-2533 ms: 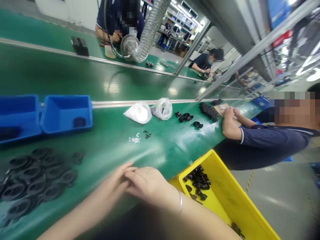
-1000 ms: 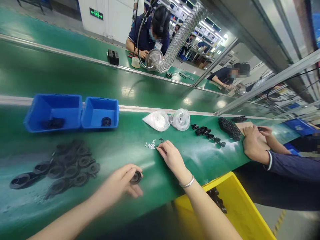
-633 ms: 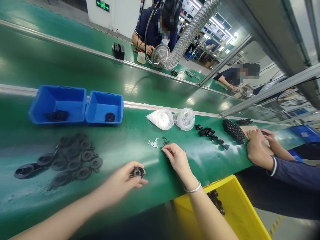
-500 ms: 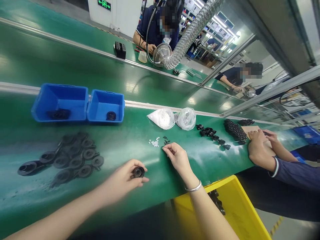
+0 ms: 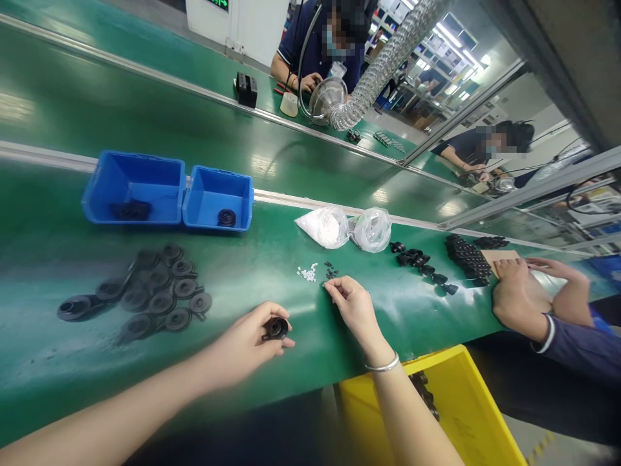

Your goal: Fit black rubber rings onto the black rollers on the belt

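Note:
My left hand [image 5: 262, 333] is closed around a round black plastic part [image 5: 278, 328], its hollow face turned up. Just in front of the small black pieces [image 5: 330, 270], my right hand [image 5: 350, 304] pinches thumb and forefinger together low over the green bench. Whatever lies between those fingertips is too small to make out. Beside the black pieces is a little heap of small white pieces [image 5: 307, 272]. To the left of my left hand, several round black parts [image 5: 160, 301] with short tabs lie spread on the bench.
Two blue bins [image 5: 217, 199] holding black parts stand at the back left. Plastic bags [image 5: 371, 230] sit behind the small pieces. A yellow crate [image 5: 466, 401] is below my right forearm. At right, a co-worker's hands [image 5: 521, 294] rest near stacked black parts [image 5: 466, 259].
The whole view has shifted slightly, moving the bench things rightward. The black part in my left hand has tilted a little. My right hand keeps its pinch near the black pieces.

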The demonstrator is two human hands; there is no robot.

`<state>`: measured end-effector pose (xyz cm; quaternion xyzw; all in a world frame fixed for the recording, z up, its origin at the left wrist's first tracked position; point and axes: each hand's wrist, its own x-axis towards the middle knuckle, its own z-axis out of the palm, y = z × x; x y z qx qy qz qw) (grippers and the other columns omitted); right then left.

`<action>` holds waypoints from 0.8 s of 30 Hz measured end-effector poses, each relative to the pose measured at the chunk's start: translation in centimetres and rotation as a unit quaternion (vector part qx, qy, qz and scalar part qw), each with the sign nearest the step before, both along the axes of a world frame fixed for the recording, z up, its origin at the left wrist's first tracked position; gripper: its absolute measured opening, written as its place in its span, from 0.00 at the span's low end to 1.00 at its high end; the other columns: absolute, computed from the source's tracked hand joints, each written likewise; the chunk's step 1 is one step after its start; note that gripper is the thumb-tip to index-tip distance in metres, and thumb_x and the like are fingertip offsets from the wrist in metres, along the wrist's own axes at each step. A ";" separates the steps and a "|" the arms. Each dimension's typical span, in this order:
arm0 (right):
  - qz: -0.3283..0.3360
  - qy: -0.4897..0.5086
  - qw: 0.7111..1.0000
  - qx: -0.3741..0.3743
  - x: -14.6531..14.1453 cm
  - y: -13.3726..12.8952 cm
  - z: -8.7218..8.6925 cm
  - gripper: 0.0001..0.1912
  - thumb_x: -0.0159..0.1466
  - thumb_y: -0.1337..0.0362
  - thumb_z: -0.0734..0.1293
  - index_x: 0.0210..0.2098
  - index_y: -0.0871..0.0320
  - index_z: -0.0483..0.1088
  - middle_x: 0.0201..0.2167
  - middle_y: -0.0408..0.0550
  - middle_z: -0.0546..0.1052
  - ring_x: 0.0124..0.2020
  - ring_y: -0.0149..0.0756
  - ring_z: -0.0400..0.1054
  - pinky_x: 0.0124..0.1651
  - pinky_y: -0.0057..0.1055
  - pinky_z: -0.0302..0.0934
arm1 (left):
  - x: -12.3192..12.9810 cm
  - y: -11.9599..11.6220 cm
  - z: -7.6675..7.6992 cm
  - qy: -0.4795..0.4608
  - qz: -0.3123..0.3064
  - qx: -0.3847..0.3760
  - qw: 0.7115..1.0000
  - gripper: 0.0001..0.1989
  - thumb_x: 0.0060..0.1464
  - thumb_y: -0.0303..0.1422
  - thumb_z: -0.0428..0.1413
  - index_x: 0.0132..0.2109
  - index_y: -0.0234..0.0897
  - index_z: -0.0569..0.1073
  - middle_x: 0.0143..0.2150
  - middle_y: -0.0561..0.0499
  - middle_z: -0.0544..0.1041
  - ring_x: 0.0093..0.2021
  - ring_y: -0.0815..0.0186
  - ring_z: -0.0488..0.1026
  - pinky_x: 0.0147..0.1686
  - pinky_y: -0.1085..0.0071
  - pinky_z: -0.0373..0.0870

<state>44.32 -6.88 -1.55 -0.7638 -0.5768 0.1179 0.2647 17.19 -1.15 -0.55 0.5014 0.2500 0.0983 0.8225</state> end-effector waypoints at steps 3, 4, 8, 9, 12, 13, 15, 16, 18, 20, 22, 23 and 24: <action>0.015 -0.005 1.000 0.005 -0.3 0.0 0.6 0.10 0.66 0.60 0.65 0.30 0.57 0.73 0.26 0.45 0.73 0.27 0.36 0.67 0.32 0.31 0.61 | 0.0 0.0 0.0 -0.005 -0.004 0.002 1.000 0.16 0.57 0.30 0.54 0.52 0.41 0.63 0.51 0.45 0.67 0.52 0.53 0.75 0.50 0.57 0.70; 0.015 -0.008 1.000 0.010 -0.9 -0.2 0.9 0.10 0.66 0.60 0.65 0.30 0.57 0.72 0.26 0.45 0.72 0.27 0.35 0.67 0.32 0.31 0.61 | 0.0 -0.1 -0.1 -0.007 -0.002 0.002 1.000 0.16 0.57 0.30 0.54 0.52 0.41 0.63 0.51 0.45 0.67 0.52 0.54 0.75 0.51 0.57 0.70; 0.058 0.006 0.996 0.065 -5.4 -1.5 2.2 0.07 0.67 0.65 0.64 0.32 0.57 0.70 0.30 0.45 0.73 0.31 0.34 0.67 0.35 0.31 0.63 | 0.2 -0.3 -0.2 -0.020 0.013 -0.011 1.000 0.14 0.56 0.30 0.55 0.49 0.39 0.64 0.52 0.45 0.67 0.53 0.55 0.75 0.52 0.58 0.70; 0.101 0.022 0.991 0.080 -6.8 -1.9 2.4 0.05 0.68 0.67 0.64 0.35 0.57 0.70 0.31 0.46 0.74 0.33 0.34 0.68 0.36 0.31 0.64 | 0.2 -0.3 -0.3 -0.025 0.019 -0.007 0.999 0.14 0.56 0.30 0.55 0.49 0.39 0.64 0.51 0.45 0.68 0.53 0.55 0.74 0.52 0.58 0.70; 0.188 0.019 0.977 0.097 -10.3 -3.0 2.4 0.06 0.68 0.72 0.62 0.41 0.58 0.69 0.33 0.47 0.73 0.36 0.34 0.69 0.38 0.31 0.66 | 0.1 -0.5 -0.8 -0.021 0.033 0.045 0.998 0.15 0.55 0.29 0.55 0.50 0.40 0.65 0.48 0.48 0.72 0.51 0.58 0.73 0.49 0.62 0.70; 0.200 0.002 0.975 0.092 -11.1 -3.2 2.3 0.07 0.68 0.73 0.62 0.42 0.58 0.69 0.33 0.49 0.73 0.36 0.35 0.69 0.39 0.32 0.67 | 0.0 -0.5 -0.9 -0.012 0.033 0.068 0.997 0.16 0.55 0.29 0.55 0.51 0.40 0.65 0.46 0.48 0.72 0.49 0.59 0.73 0.47 0.63 0.70; 0.213 -0.043 0.973 0.082 -11.7 -3.5 1.9 0.08 0.69 0.73 0.61 0.44 0.60 0.69 0.34 0.51 0.72 0.37 0.37 0.69 0.40 0.35 0.68 | -0.2 -0.6 -1.1 0.010 0.029 0.104 0.994 0.17 0.56 0.29 0.54 0.52 0.41 0.66 0.44 0.50 0.73 0.44 0.61 0.72 0.43 0.65 0.70; 0.219 -0.067 0.970 0.079 -11.8 -3.6 1.7 0.08 0.69 0.74 0.60 0.45 0.60 0.68 0.34 0.52 0.72 0.37 0.39 0.70 0.40 0.36 0.69 | -0.3 -0.6 -1.2 0.018 0.028 0.115 0.993 0.17 0.56 0.29 0.54 0.53 0.41 0.66 0.43 0.50 0.73 0.42 0.62 0.72 0.42 0.66 0.70; 0.236 -0.112 0.962 0.083 -11.6 -3.7 1.5 0.10 0.68 0.74 0.60 0.48 0.61 0.68 0.35 0.54 0.73 0.39 0.41 0.70 0.41 0.39 0.70 | -0.4 -0.6 -1.1 0.024 0.028 0.128 0.991 0.18 0.56 0.28 0.53 0.54 0.42 0.66 0.42 0.50 0.74 0.41 0.62 0.72 0.41 0.67 0.70; 0.254 -0.138 0.954 0.082 -11.4 -3.8 1.5 0.12 0.68 0.75 0.59 0.50 0.61 0.67 0.37 0.55 0.74 0.40 0.43 0.71 0.41 0.40 0.70 | -0.4 -0.6 -0.9 0.023 0.029 0.140 0.989 0.19 0.56 0.28 0.53 0.54 0.42 0.66 0.44 0.49 0.73 0.42 0.62 0.71 0.43 0.66 0.69; 0.265 -0.141 0.951 0.075 -11.2 -3.8 1.5 0.13 0.69 0.75 0.58 0.50 0.61 0.67 0.37 0.55 0.75 0.39 0.43 0.71 0.41 0.40 0.70 | -0.4 -0.5 -0.7 0.029 0.020 0.155 0.987 0.18 0.56 0.27 0.52 0.54 0.42 0.66 0.47 0.48 0.73 0.46 0.60 0.71 0.47 0.65 0.68; 0.268 -0.138 0.951 0.069 -11.3 -3.7 1.6 0.13 0.69 0.74 0.58 0.50 0.61 0.68 0.36 0.55 0.74 0.38 0.42 0.70 0.40 0.40 0.70 | -0.5 -0.5 -0.6 0.036 0.011 0.164 0.986 0.18 0.57 0.27 0.51 0.55 0.42 0.65 0.49 0.48 0.72 0.48 0.59 0.70 0.49 0.63 0.67; 0.269 -0.134 0.952 0.062 -11.3 -3.7 1.7 0.12 0.69 0.74 0.58 0.49 0.61 0.68 0.35 0.54 0.74 0.37 0.41 0.70 0.39 0.39 0.70 | -0.5 -0.4 -0.5 0.044 0.002 0.172 0.984 0.18 0.57 0.27 0.51 0.55 0.42 0.65 0.50 0.47 0.72 0.50 0.58 0.69 0.51 0.62 0.66</action>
